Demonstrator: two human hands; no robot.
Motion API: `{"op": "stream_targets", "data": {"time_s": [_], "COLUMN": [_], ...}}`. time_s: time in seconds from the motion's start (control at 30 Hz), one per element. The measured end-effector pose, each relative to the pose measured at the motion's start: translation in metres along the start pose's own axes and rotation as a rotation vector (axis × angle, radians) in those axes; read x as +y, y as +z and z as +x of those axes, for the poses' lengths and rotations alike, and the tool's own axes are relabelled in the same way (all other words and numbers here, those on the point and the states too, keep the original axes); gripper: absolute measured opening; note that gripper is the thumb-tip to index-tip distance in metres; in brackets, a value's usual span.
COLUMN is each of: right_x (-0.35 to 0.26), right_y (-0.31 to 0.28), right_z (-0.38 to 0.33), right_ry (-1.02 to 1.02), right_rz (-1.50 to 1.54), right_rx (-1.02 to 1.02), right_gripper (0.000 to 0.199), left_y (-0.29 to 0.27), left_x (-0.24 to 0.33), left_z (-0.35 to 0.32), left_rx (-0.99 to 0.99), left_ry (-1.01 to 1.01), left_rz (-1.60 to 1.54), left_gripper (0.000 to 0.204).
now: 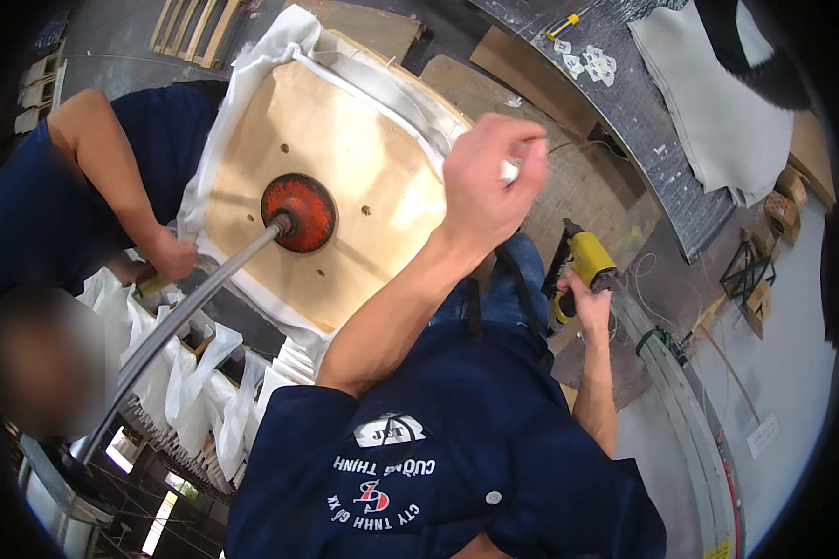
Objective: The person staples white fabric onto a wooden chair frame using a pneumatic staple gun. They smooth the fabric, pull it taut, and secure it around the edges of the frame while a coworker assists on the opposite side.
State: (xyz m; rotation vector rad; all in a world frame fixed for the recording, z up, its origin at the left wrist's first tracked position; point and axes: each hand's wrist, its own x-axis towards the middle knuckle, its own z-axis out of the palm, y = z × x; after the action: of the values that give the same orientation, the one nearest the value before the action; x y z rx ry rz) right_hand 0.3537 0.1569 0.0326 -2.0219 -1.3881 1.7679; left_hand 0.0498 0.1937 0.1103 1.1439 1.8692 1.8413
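Observation:
My left hand point(489, 182) is raised beside the right edge of a pale wooden panel point(336, 130). Its fingers are curled closed, with a small white bit showing between them that I cannot make out. White fabric point(275, 47) wraps round the panel's rim. A red round pad point(300, 212) on a metal rod point(191, 307) presses on the panel's middle. My right hand point(592, 303) grips a yellow and black staple gun point(587, 259), off to the right and apart from the panel.
At the left, a co-worker's hand point(168, 256) holds a tool by the panel's edge. White cloth pieces point(210, 373) hang below it. On the dark table point(615, 102) lie a stack of white sheets point(718, 102), small white labels point(598, 65) and a yellow-handled tool point(562, 26).

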Motion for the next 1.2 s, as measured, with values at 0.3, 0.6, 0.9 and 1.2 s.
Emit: {"op": "stream_targets", "data": {"time_s": [0.3,0.6,0.9,1.2], "right_x": [-0.025,-0.024,-0.066,-0.104], "right_y": [0.048,0.097,0.115,0.135], "right_z": [-0.057,-0.057,-0.046,-0.032], "right_ry": [-0.128,-0.473,-0.170,-0.064], "right_rz": [0.045,0.061,0.192,0.131], "right_rx": [-0.190,-0.139,-0.317,-0.223], "right_gripper": [0.058,0.068,0.066,0.026], "left_y": [-0.065,-0.051,-0.086,-0.092], "left_x": [-0.033,-0.061,-0.093,-0.100], "left_z": [-0.119,-0.093,-0.075,-0.057], "left_rx": [-0.628,-0.606,-0.529,-0.553], "left_ry": [-0.199,0.003,-0.159,-0.077], "left_rz": [0.915,0.910,0.709,0.723], "left_gripper": [0.050,0.019,0.028,0.031]}}
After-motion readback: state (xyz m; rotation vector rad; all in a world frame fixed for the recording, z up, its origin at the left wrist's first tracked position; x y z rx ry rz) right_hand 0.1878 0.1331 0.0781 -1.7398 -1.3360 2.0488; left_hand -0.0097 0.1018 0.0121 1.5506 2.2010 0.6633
